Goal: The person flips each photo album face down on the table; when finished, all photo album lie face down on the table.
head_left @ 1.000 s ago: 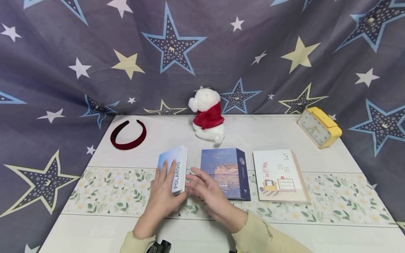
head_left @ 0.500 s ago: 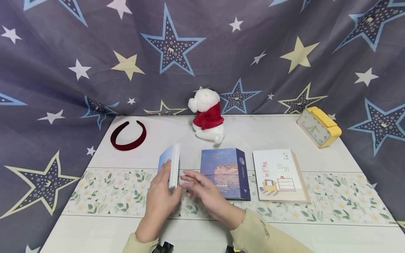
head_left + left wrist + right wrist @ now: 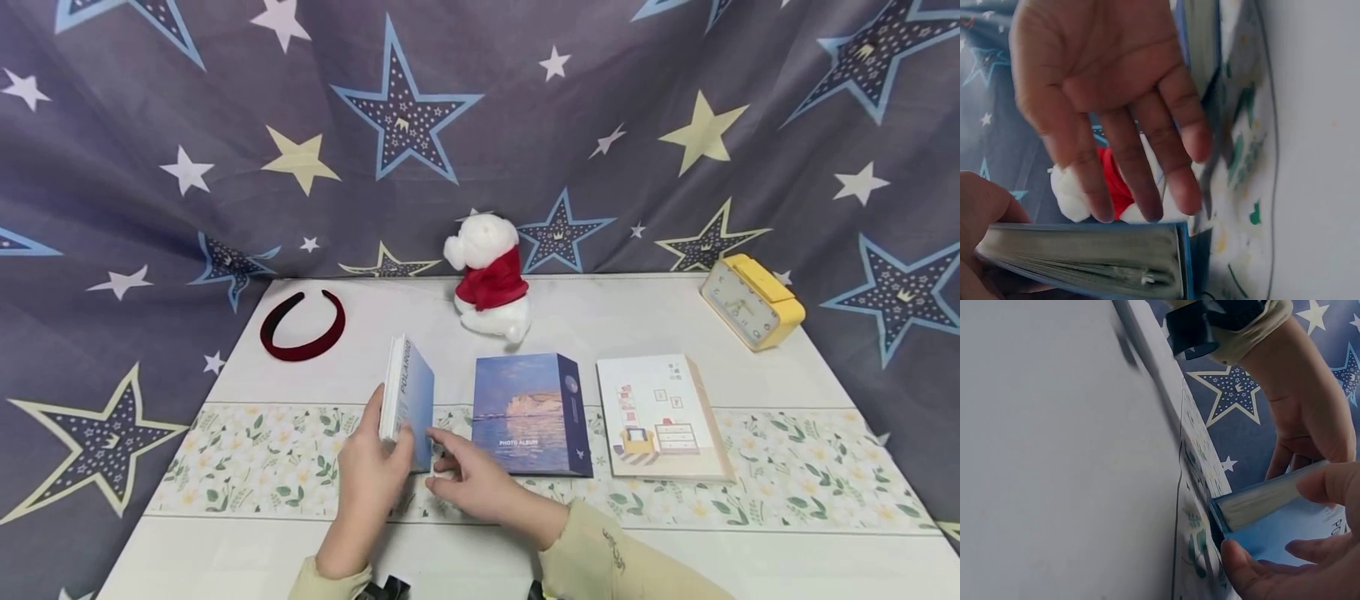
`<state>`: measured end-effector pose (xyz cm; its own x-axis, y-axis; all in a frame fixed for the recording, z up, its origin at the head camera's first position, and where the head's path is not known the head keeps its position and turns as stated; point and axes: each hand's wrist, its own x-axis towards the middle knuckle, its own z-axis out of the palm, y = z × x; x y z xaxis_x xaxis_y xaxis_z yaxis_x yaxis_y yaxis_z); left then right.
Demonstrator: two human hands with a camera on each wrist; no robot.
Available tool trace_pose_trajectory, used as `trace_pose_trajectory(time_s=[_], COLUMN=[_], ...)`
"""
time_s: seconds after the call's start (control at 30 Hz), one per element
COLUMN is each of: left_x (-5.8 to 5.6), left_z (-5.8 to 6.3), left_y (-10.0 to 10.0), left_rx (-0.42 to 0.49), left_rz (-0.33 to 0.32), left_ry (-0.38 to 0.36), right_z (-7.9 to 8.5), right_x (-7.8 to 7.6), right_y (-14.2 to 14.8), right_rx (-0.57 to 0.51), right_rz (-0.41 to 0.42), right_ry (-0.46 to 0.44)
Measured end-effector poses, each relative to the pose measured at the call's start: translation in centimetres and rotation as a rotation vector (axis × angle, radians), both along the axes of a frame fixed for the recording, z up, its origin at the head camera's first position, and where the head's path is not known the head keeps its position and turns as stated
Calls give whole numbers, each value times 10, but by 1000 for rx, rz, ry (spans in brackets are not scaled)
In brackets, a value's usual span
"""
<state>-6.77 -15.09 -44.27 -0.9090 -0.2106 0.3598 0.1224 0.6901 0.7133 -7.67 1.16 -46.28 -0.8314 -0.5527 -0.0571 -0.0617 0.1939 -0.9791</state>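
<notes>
My left hand grips a small blue-and-white photo album with POLAROID on its cover. Standing on edge and slightly slanted, the album has my left thumb along its right cover and fingers behind the other side. Its page edges show in the left wrist view, where my right hand hangs over it palm facing the camera, fingers loosely spread. In the head view that right hand's fingertips are close by the album's right cover. Just right of it lies a blue album marked PHOTO ALBUM, with a painted cliff.
A white book with a furniture drawing lies to the right. Farther back are a dark red headband, a white plush toy in red clothing and a yellow alarm clock. A star-patterned curtain hangs behind the table.
My left hand has turned the Polaroid album about its upright axis, from the cover and spine showing through the page edges to the opposite cover. My right hand has shifted slightly left and lower.
</notes>
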Motion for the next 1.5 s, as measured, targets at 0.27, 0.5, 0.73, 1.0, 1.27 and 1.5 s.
trace_pose_trajectory(time_s=[0.27,0.5,0.73,1.0,1.27,1.5], left_x=[1,-2,-5,-9,-13,-15], left_z=[7,7,7,0,-4,-11], left_y=[-7,-16,-24,-30,-32,-35], left_rx=[209,399,527,465,318,170], left_rz=[17,-44,-72,-92,-72,-108], left_ry=[-77,-148,-230,-260,-336,-362], right_z=[-2,0,2,3,0,-1], right_x=[-1,-7,-10,-12,-15,-17], right_y=[0,1,0,0,0,0], right_rx=[-11,57,104,137,190,260], right_rz=[22,22,-20,-48,-73,-98], right_ry=[19,16,27,80,156,228])
